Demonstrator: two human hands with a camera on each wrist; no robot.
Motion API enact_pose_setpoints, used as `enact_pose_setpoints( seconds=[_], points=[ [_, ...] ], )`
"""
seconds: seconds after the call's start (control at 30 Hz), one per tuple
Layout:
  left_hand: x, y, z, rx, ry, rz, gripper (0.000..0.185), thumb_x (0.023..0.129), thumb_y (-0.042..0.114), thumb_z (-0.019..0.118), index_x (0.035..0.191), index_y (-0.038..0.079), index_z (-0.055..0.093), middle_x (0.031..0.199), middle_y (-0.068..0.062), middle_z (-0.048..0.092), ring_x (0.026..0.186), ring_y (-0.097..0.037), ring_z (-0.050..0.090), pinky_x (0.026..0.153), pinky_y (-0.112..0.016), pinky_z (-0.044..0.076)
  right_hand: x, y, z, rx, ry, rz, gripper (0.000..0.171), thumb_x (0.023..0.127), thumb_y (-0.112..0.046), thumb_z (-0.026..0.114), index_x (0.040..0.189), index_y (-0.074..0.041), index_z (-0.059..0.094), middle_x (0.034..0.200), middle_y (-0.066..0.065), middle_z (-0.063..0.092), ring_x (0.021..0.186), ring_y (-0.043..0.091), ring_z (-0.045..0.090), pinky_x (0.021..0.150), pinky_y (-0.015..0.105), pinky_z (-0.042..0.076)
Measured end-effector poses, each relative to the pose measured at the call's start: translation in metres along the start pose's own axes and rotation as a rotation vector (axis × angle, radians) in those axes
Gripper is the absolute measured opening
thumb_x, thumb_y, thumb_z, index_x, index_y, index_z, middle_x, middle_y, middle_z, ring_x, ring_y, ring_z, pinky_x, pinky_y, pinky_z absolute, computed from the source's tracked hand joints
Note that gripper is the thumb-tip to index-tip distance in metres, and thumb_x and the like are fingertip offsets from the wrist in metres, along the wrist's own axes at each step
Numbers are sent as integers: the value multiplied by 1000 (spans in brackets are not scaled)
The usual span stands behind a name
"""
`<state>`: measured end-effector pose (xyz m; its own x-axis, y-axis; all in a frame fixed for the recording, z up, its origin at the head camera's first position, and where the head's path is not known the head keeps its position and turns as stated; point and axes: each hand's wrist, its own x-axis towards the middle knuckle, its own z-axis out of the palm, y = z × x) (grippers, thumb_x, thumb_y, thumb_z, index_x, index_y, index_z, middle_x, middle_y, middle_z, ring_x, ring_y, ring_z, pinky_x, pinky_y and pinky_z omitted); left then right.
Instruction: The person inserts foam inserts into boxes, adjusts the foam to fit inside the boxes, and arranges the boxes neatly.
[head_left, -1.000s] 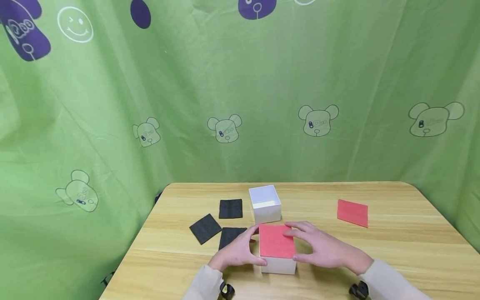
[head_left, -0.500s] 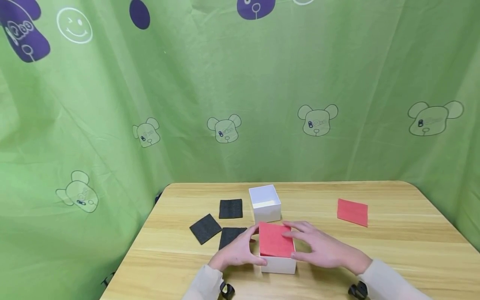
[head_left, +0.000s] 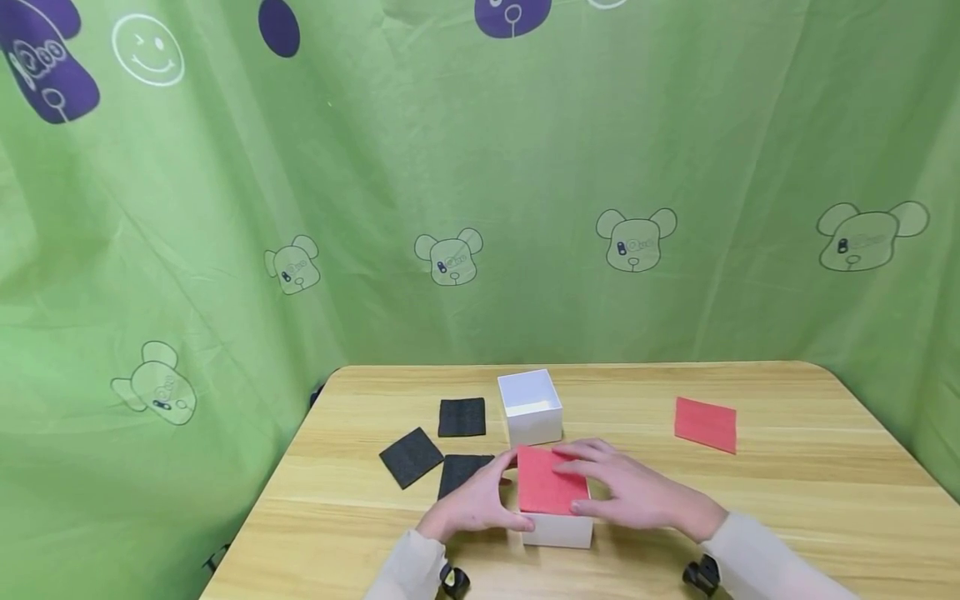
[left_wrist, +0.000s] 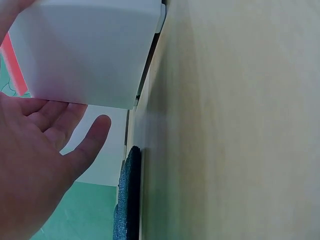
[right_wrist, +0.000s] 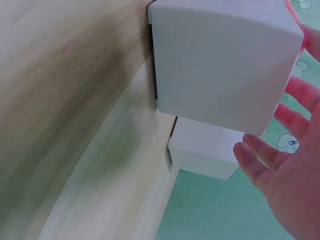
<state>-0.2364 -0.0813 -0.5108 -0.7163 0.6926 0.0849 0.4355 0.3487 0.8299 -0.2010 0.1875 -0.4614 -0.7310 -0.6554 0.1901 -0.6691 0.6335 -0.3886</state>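
Note:
A white box [head_left: 557, 531] stands near the table's front edge, with a red foam square [head_left: 542, 492] lying across its top. My left hand [head_left: 474, 502] rests against the box's left side, fingers relaxed and thumb at the lower front corner. My right hand [head_left: 637, 493] lies over the square from the right, straight fingers pressing on it. In the left wrist view the left hand [left_wrist: 40, 165] is spread beside the white box [left_wrist: 90, 50]. The right wrist view shows the right hand [right_wrist: 285, 175] flat beside the same white box [right_wrist: 220, 60].
A second white box [head_left: 530, 407], open on top, stands just behind the first. To the left lie three black foam squares [head_left: 461, 417], [head_left: 410, 457], [head_left: 459, 471]. Another red square [head_left: 705, 425] lies at the right. Green curtain surrounds the wooden table [head_left: 810, 483].
My right hand's fingers have slid left, farther onto the red square. The left hand and the box have stayed where they were.

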Motion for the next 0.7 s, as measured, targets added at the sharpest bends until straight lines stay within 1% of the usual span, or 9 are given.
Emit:
enact_pose_setpoints(
  seconds=[0.17,0.3,0.4,0.53,0.6,0.7],
  points=[
    [0,1,-1,8,1,-9,98,72,37,80,149,18,23,145,9,35,126,-10,39,100,-25,39,3,1,1,-7,17,-41,52,90,-53,56,132,-22,57,145,-4,41,130,26,34,96,53,41],
    [-1,2,-1,23,1,-26,99,72,39,80,150,19,23,145,8,34,124,-11,41,99,-25,39,4,2,2,-1,5,-48,51,90,-52,55,132,-21,57,144,-2,43,130,27,35,96,54,41],
    [-1,2,-1,24,0,-29,99,72,40,80,150,19,23,146,8,33,124,-11,41,99,-25,39,5,3,2,5,-6,-39,53,90,-53,55,133,-22,56,144,-5,42,131,25,34,97,53,40],
    [0,1,-1,18,-3,-22,98,72,39,80,150,19,23,145,9,33,125,-10,40,100,-25,39,7,5,3,4,-4,-48,54,90,-54,55,133,-22,56,144,-7,41,131,23,34,99,52,40],
    [-1,1,-1,25,-1,-22,98,72,39,80,150,21,23,145,9,33,125,-10,40,100,-25,39,8,5,4,2,-5,-58,53,90,-54,54,132,-22,57,143,-8,42,130,23,34,98,52,40],
    [-1,0,0,40,1,-27,96,72,41,79,149,26,23,145,9,34,124,-10,41,100,-25,39,9,4,5,3,-10,-67,51,90,-54,53,131,-23,58,142,-7,43,129,25,36,98,53,40]
  ],
)
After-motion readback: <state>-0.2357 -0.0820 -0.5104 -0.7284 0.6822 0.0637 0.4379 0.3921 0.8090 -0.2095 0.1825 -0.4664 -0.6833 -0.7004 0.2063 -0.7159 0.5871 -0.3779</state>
